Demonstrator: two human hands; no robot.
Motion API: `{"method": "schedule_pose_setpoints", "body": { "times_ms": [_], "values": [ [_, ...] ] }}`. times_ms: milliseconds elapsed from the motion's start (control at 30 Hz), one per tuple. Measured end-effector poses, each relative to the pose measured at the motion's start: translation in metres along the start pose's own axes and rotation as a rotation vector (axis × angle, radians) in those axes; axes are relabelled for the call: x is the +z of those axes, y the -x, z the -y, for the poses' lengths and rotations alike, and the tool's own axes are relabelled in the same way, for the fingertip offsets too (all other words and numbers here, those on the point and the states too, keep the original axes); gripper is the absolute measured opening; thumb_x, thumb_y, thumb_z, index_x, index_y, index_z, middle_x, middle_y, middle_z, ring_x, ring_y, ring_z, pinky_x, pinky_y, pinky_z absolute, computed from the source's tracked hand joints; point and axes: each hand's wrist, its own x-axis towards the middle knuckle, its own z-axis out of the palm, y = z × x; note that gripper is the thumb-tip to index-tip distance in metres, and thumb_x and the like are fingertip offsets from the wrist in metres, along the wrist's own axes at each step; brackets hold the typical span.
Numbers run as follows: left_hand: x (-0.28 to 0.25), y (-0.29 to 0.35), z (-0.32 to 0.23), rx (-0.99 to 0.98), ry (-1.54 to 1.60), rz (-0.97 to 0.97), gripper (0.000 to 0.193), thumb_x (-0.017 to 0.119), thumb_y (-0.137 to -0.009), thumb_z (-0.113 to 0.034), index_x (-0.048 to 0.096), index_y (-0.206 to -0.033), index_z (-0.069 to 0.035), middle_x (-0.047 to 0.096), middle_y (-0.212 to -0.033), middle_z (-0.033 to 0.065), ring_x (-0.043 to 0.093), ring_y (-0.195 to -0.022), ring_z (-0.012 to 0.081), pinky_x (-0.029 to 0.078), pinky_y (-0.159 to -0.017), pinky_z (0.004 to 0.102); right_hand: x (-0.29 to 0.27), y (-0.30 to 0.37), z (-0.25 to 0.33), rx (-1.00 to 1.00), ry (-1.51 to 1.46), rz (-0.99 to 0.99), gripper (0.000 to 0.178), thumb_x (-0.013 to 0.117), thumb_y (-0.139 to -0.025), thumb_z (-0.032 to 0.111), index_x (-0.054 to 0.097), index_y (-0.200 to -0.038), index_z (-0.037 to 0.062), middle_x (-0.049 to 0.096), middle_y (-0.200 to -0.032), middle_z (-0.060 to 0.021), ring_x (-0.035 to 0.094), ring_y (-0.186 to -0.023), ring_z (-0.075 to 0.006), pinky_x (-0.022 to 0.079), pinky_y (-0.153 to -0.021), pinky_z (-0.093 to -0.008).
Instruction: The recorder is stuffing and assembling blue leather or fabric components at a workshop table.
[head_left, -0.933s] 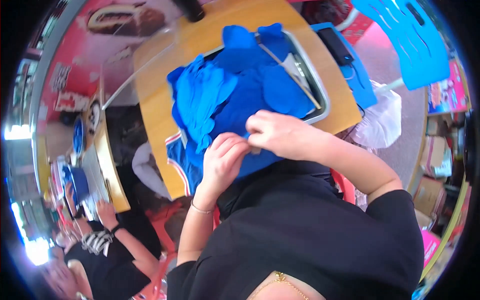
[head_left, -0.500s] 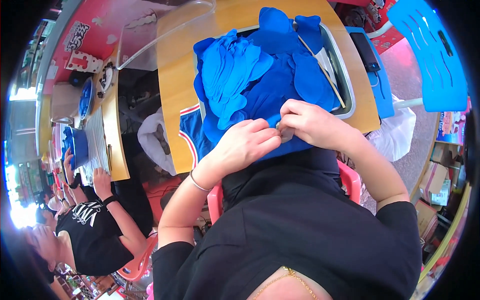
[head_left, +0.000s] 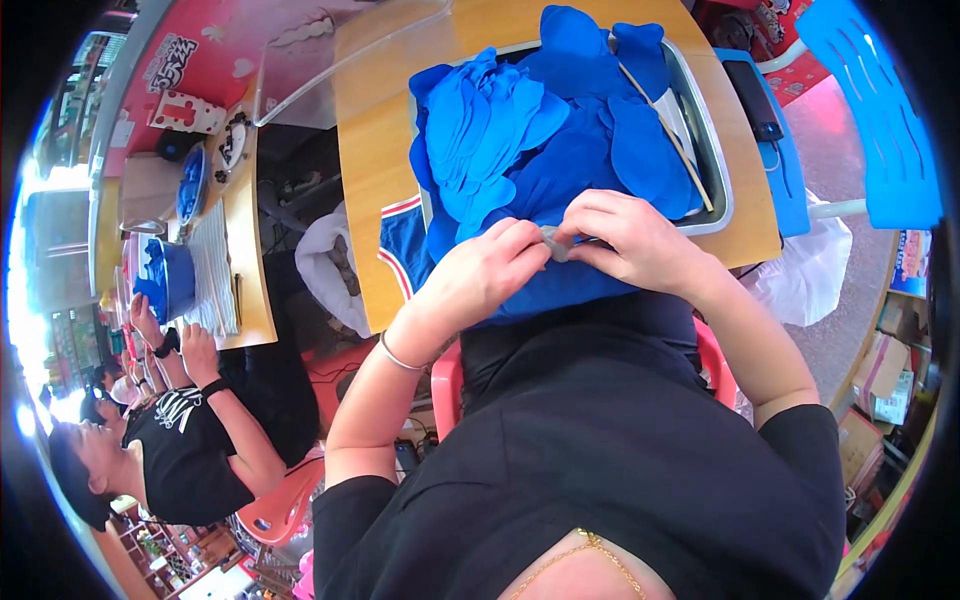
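My left hand (head_left: 488,270) and my right hand (head_left: 628,240) meet above my lap at the near edge of the tray, fingers pinched together. Between their fingertips is a small greyish, soft-looking piece (head_left: 552,243) whose kind I cannot make out. Just beyond lies a metal tray (head_left: 712,170) heaped with petal-shaped blue fabric pieces (head_left: 570,140). A lighter blue stack (head_left: 480,140) of them rests on the left side. Under my hands, blue fabric (head_left: 560,290) hangs over the near edge toward my lap.
A thin wooden stick (head_left: 668,140) lies along the tray's right side. Blue cloth with red-white trim (head_left: 402,240) sits left of the tray on the wooden table (head_left: 375,150). A blue chair (head_left: 880,120) stands at right. Another person (head_left: 190,440) works at a table on the left.
The whole view has shifted slightly, with the tray now farther right. My fingertips have parted a little, and the greyish piece shows more plainly between them.
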Motion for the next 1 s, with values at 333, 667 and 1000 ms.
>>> {"method": "schedule_pose_setpoints", "body": {
  "times_ms": [333,667,1000],
  "values": [
    [0.001,0.002,-0.001,-0.070,0.053,-0.114,0.013,0.069,-0.071,-0.006,0.060,-0.081,-0.006,0.051,-0.088,0.0061,0.055,-0.080,0.0231,0.049,-0.065,0.0320,0.012,-0.020,0.006,0.067,0.311,-0.002,0.013,0.069,-0.071,0.013,0.058,-0.076,0.0079,0.056,-0.079,-0.0043,0.058,-0.074,-0.0224,0.046,-0.059,-0.0339],
    [0.009,0.014,0.006,-0.014,-0.078,-0.189,0.014,0.062,-0.068,-0.006,0.059,-0.081,-0.008,0.055,-0.092,0.0050,0.056,-0.089,0.0216,0.051,-0.064,0.0295,0.021,-0.033,-0.001,0.315,0.077,0.105,0.021,0.070,-0.071,0.013,0.055,-0.082,0.0053,0.058,-0.081,-0.0075,0.058,-0.076,-0.0251,0.048,-0.062,-0.0332],
    [0.007,0.020,0.003,-0.191,0.163,-0.253,0.012,0.063,-0.071,-0.001,0.057,-0.081,-0.006,0.052,-0.093,0.0087,0.057,-0.084,0.0245,0.050,-0.067,0.0318,0.025,-0.023,-0.006,-0.011,-0.085,-0.025,0.025,0.073,-0.067,0.005,0.061,-0.089,0.0058,0.062,-0.084,-0.0054,0.057,-0.082,-0.0227,0.047,-0.071,-0.0326]
  ]
}}
